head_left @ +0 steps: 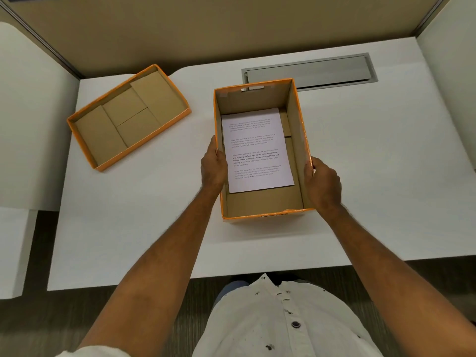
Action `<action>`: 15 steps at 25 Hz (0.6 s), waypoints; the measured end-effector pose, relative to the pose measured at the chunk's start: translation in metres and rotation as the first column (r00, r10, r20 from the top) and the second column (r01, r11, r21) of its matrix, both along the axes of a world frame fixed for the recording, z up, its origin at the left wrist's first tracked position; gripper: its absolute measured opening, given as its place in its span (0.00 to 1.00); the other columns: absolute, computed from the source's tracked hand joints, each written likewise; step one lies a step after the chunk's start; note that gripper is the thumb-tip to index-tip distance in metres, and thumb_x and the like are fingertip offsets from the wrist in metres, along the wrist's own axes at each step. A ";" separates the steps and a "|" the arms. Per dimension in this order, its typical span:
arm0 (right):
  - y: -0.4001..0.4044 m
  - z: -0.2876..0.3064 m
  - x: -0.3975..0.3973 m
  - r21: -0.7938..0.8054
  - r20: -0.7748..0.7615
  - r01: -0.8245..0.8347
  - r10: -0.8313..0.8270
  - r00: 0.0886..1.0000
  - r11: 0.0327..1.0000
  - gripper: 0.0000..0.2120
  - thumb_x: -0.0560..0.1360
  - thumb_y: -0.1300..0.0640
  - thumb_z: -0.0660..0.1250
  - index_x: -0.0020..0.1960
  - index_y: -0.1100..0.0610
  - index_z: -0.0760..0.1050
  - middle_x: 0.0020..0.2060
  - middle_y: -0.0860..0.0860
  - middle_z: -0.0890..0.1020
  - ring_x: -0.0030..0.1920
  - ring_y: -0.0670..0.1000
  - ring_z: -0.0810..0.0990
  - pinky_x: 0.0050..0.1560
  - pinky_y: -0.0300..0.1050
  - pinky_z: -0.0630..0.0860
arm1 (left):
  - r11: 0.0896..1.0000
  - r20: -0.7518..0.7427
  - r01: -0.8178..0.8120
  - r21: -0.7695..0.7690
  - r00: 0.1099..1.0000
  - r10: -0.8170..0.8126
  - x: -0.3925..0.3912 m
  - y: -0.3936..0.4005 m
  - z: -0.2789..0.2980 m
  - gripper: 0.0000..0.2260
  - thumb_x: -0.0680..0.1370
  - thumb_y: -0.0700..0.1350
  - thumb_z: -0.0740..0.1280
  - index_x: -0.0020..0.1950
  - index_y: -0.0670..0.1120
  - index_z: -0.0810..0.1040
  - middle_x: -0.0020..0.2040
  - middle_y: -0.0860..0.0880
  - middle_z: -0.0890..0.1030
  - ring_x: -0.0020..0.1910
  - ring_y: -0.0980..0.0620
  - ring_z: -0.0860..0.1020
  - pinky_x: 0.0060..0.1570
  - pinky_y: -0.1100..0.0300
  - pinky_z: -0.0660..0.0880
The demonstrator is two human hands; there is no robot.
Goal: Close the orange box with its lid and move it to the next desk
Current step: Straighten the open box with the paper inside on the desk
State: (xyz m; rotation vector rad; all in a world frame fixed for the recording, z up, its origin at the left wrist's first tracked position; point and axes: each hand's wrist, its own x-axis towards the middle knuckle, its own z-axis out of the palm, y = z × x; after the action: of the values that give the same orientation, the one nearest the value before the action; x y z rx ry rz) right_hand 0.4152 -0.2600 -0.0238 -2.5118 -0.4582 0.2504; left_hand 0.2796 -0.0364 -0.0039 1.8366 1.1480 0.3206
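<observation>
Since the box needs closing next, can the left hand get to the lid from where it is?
Probably yes: the lid lies open side up on the desk, left of the box, with bare desk between it and the left hand.

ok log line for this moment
box: open, paper inside | lid: apart, upturned | left hand, right hand: gripping box sides

White desk (pixel 360 150): orange box (pixel 296 150), lid (pixel 128 117) (upturned) apart.

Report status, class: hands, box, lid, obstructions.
Left hand and right hand clasp orange box sides. Box open, printed sheet inside. Lid upturned, left of box. Nothing blocking.
</observation>
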 end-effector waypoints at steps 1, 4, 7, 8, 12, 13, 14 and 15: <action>0.000 0.000 0.000 -0.003 0.003 0.000 0.000 1.000 1.000 0.15 0.85 0.51 0.58 0.56 0.58 0.80 0.44 0.58 0.86 0.42 0.62 0.83 0.42 0.47 0.77 | 1.000 -0.002 -0.004 -0.001 1.000 0.004 0.000 0.001 -0.001 0.22 0.88 0.40 0.54 0.84 0.45 0.60 0.75 0.43 0.76 0.69 0.44 0.79 0.68 0.50 0.76; -0.001 -0.001 0.001 -0.016 -0.005 -0.005 0.005 1.000 1.000 0.15 0.85 0.51 0.58 0.58 0.58 0.79 0.46 0.58 0.86 0.44 0.63 0.84 0.42 0.46 0.73 | 1.000 0.026 0.004 -0.023 1.000 -0.003 -0.001 0.002 -0.003 0.22 0.88 0.41 0.54 0.83 0.45 0.61 0.74 0.44 0.77 0.65 0.47 0.80 0.68 0.48 0.77; 0.000 0.003 0.002 -0.032 -0.050 -0.023 0.022 0.998 0.999 0.17 0.84 0.47 0.60 0.69 0.55 0.73 0.62 0.56 0.83 0.57 0.63 0.83 0.51 0.54 0.78 | 0.997 0.038 0.000 -0.075 0.999 0.003 -0.003 0.003 -0.004 0.24 0.88 0.45 0.57 0.84 0.46 0.60 0.80 0.45 0.70 0.73 0.47 0.75 0.72 0.45 0.73; 0.002 0.006 0.002 -0.028 -0.035 -0.040 0.039 0.999 0.999 0.20 0.83 0.47 0.62 0.72 0.54 0.70 0.67 0.55 0.79 0.62 0.62 0.80 0.54 0.58 0.78 | 0.996 0.028 -0.018 -0.092 0.999 0.021 -0.006 0.004 -0.004 0.25 0.87 0.47 0.59 0.84 0.47 0.59 0.82 0.46 0.66 0.78 0.44 0.71 0.74 0.44 0.71; 0.027 0.016 0.007 -0.009 0.232 -0.129 0.128 0.964 0.992 0.26 0.79 0.48 0.66 0.73 0.58 0.67 0.72 0.58 0.72 0.70 0.62 0.72 0.60 0.60 0.77 | 0.991 0.011 -0.099 -0.088 0.995 0.100 -0.031 0.014 -0.003 0.27 0.86 0.52 0.61 0.84 0.49 0.59 0.84 0.47 0.63 0.81 0.43 0.65 0.78 0.42 0.68; 0.039 0.019 0.008 -0.018 0.256 -0.142 0.142 0.956 0.990 0.27 0.80 0.47 0.65 0.74 0.58 0.67 0.73 0.59 0.71 0.70 0.62 0.72 0.61 0.59 0.76 | 0.989 0.010 -0.126 -0.076 0.992 0.127 -0.040 0.020 -0.003 0.26 0.87 0.52 0.61 0.84 0.49 0.60 0.84 0.47 0.64 0.81 0.43 0.66 0.78 0.42 0.68; 0.054 0.022 0.007 -0.023 0.264 -0.156 0.156 0.952 0.988 0.28 0.80 0.45 0.63 0.74 0.59 0.66 0.73 0.59 0.71 0.71 0.62 0.71 0.63 0.59 0.75 | 0.986 0.011 -0.150 -0.068 0.988 0.151 -0.050 0.027 -0.002 0.26 0.87 0.52 0.61 0.84 0.49 0.61 0.84 0.47 0.64 0.81 0.43 0.66 0.78 0.43 0.68; 0.070 0.026 0.003 -0.017 0.264 -0.176 0.174 0.949 0.984 0.28 0.81 0.44 0.61 0.75 0.59 0.66 0.73 0.59 0.71 0.70 0.61 0.71 0.64 0.58 0.75 | 0.983 0.011 -0.173 -0.064 0.985 0.174 -0.062 0.035 -0.001 0.26 0.87 0.52 0.61 0.83 0.49 0.61 0.83 0.47 0.64 0.81 0.44 0.66 0.78 0.44 0.68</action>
State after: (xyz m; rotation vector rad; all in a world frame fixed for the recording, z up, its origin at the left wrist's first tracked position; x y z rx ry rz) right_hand 0.4186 -0.1902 0.0020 -2.5093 -0.7897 -0.0228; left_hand 0.2177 -0.0010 -0.0046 1.6796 1.2960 0.3943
